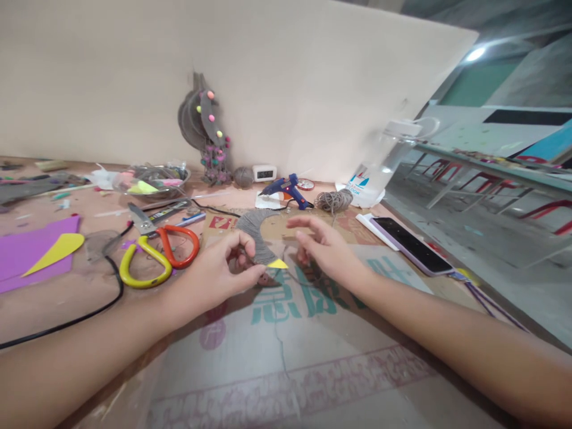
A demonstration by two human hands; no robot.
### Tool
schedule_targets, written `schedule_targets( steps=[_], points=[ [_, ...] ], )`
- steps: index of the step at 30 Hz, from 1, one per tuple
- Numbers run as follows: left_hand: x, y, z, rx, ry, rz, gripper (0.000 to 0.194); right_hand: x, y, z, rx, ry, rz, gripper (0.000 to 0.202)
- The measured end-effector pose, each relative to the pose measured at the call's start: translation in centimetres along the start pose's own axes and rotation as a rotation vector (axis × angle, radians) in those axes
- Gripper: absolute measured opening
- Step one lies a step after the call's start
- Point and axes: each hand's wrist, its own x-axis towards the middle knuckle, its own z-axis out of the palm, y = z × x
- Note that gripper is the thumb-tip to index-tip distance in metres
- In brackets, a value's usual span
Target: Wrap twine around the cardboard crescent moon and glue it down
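My left hand (239,259) is closed on the lower left of a crescent (254,229) wound with grey yarn. A bare yellow tip (279,264) shows at the crescent's lower end. To the right, my right hand (324,244) is held apart from the crescent with its fingers spread and curved. A thin strand of grey yarn (280,339) trails down over the printed board below, and another bit loops near my right fingers. Behind the hands lies a ball of grey yarn (334,200).
Scissors (156,244) with yellow and orange handles lie left, near purple foam sheets (40,250). A blue glue gun (288,189) rests behind. A phone (409,243) and a water bottle (379,158) stand right. A decorated grey hanging (203,128) leans on the back panel.
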Motion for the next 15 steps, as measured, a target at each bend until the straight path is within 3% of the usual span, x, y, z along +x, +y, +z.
schedule_targets(
  steps=[3, 7, 12, 15],
  points=[
    [0.2, -0.2, -0.1, -0.027, 0.007, -0.011, 0.019, 0.0, -0.2, -0.3, -0.022, 0.140, -0.110, 0.017],
    [0.2, -0.4, 0.0, -0.106, -0.024, -0.024, 0.019, -0.9, -0.9, 0.1, -0.237, -0.027, -0.136, 0.029],
    [0.0, -0.6, 0.1, -0.124, -0.028, -0.027, 0.020, -1.6, -1.3, 0.5, -0.133, -0.014, -0.179, 0.020],
    [0.0, -0.5, 0.1, -0.133, -0.035, -0.020, 0.019, -1.6, -1.3, 0.6, -0.011, -0.196, -0.117, 0.027]
  ],
)
